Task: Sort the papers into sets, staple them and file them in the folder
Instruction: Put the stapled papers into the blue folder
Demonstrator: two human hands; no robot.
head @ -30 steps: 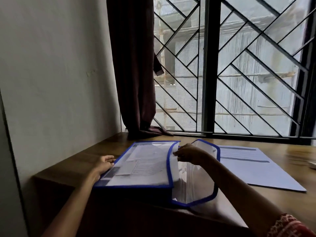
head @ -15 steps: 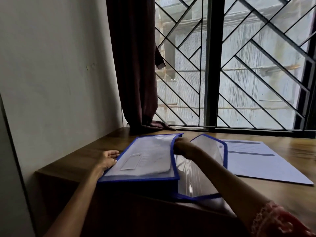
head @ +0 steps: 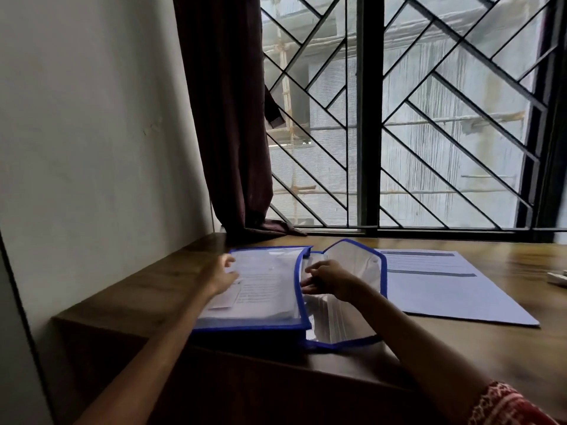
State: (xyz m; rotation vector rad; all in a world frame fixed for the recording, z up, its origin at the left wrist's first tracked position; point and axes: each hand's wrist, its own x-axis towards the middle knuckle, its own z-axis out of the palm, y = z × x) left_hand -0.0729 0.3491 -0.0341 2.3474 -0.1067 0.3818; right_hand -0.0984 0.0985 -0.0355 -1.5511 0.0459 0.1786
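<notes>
Since the earlier frames, the left hand [head: 221,277] had slid from the folder's left edge up onto its clear front cover, and the right hand [head: 329,279] had dropped from the top of the opening to a point lower along it. That folder [head: 270,289], a translucent plastic expanding file trimmed in bright blue binding, lay flat near the front left corner of the wooden table [head: 506,348], its rounded flap [head: 356,262] thrown open to the right. Printed papers [head: 264,294] showed palely through the cover, and a small white label sat under the plastic close to the left hand. The left hand rested on the cover with fingers relaxed and loosely spread, grasping nothing. The right hand hovered at the blue-edged mouth with its fingers curled toward the opening; whether they pinched a sheet or the pocket edge could not be told. Ribbed, glossy pocket dividers caught the light below that hand. Just right of the flap lay a flat pale sheet [head: 445,289] crossed by darker bands of print. A small white object [head: 558,277] sat at the right edge, cut off. Behind the table hung a dark maroon curtain [head: 227,118], its hem pooled on the sill, beside a window [head: 429,118] barred with a black diagonal metal grille. A plain pale wall [head: 92,118] ran along the left.
</notes>
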